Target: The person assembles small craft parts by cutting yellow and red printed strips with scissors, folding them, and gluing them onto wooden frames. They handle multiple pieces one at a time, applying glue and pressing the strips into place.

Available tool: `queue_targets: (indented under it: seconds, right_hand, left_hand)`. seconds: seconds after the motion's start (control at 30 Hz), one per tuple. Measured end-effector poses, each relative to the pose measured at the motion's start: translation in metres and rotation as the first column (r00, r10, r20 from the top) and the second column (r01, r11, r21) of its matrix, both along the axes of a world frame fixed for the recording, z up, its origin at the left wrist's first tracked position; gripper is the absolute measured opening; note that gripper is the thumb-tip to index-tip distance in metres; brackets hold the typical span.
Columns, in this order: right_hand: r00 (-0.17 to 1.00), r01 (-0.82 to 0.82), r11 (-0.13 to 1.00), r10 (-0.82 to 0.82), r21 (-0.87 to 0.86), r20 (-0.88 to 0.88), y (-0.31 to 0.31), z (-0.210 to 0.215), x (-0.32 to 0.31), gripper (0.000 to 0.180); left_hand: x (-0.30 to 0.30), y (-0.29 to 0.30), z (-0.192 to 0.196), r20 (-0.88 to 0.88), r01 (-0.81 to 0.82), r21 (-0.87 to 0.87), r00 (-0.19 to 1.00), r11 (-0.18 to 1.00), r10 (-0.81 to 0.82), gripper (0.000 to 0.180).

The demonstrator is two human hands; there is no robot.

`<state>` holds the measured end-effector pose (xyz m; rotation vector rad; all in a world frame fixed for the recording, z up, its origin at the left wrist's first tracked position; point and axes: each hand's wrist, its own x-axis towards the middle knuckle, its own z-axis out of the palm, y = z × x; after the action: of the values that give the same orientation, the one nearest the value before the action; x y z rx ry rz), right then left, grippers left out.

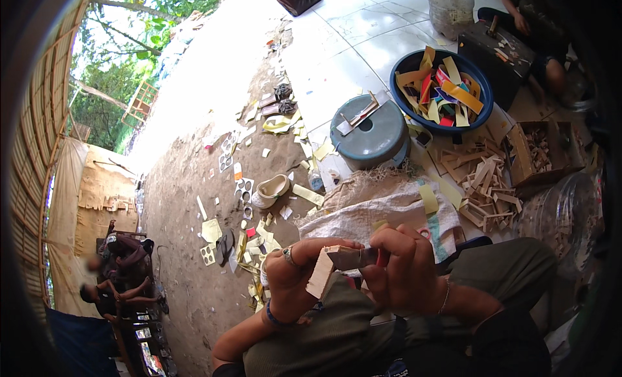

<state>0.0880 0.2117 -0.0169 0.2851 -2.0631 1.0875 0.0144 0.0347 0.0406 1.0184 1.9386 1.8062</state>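
My left hand (290,276) is closed round a small pale wooden block (320,277), held tilted above my lap. In my right hand (408,270) is a knife (348,258), its dark blade pointing left and a bit of red showing at the handle. The blade lies against the upper right end of the block, near my left fingers. Part of the handle is hidden by my right fingers. Just beyond both hands lies a white woven sack (343,212) on the ground.
A blue tub (397,103) of coloured strips stands beyond, beside an upturned grey bucket (366,140). Wood pieces (486,182) are heaped at right by a cardboard box (518,150). A clog (272,189) and paper scraps litter the dirt. Other people sit at far right and left.
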Motion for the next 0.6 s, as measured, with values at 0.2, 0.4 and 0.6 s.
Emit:
queue_targets:
  seconds: [0.2,0.4,0.6]
  right_hand:
    - [1.0,0.013,1.0,-0.012,-0.02,0.012,0.002,0.0,-0.002,0.038]
    - [0.999,0.028,0.999,-0.026,-0.04,0.032,0.002,-0.005,-0.004,0.037]
    - [0.998,0.037,0.999,-0.035,-0.027,0.06,0.003,-0.012,-0.008,0.04]
  left_hand:
    - [0.002,0.0,0.001,-0.035,-0.033,-0.05,0.999,0.998,0.031,0.029]
    - [0.006,-0.001,0.0,-0.071,-0.087,-0.123,0.994,0.989,0.079,0.017]
    - [0.002,0.0,-0.012,0.076,-0.142,-0.028,0.987,0.989,0.144,0.023]
